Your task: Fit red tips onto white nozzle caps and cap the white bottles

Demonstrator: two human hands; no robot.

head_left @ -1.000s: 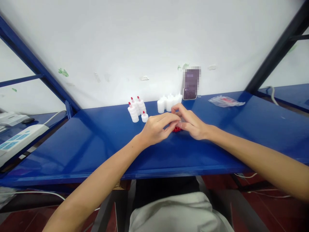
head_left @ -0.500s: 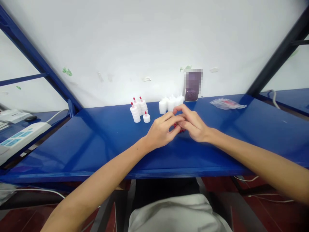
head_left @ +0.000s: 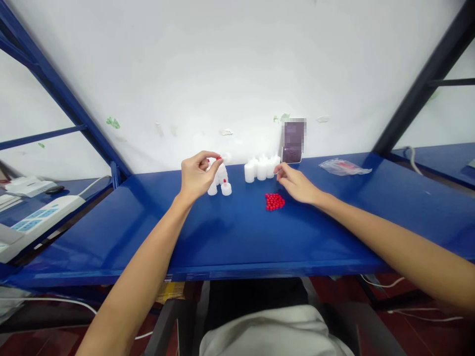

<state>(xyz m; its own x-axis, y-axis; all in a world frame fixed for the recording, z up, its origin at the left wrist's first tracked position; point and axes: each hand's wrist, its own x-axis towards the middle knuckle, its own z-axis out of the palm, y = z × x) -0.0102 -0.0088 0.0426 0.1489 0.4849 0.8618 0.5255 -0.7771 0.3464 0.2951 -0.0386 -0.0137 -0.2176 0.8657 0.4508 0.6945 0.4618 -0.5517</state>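
Note:
My left hand (head_left: 198, 175) is raised over the left group, thumb and forefinger closed on a white nozzle cap (head_left: 226, 158) by its small red tip. Below and behind it stand stacked white caps with red tips (head_left: 222, 173), partly hidden by the hand. One single red-tipped cap (head_left: 226, 188) stands in front of them. My right hand (head_left: 297, 184) has bent fingers, slightly apart, with the fingertips beside the group of plain white caps (head_left: 261, 169); whether they touch is unclear. Just left of and below that hand lies a pile of small red tips (head_left: 274, 201).
A phone (head_left: 292, 143) leans on the wall behind the plain caps. A clear plastic bag (head_left: 345, 167) with something red inside lies at the right on the blue table (head_left: 129, 222). At far left is a white power strip (head_left: 40, 222). Blue posts frame both sides.
My hands were together above the red tips and have moved apart. The left has gone left and up with a red-tipped cap; the right has drawn slightly right, uncovering the pile.

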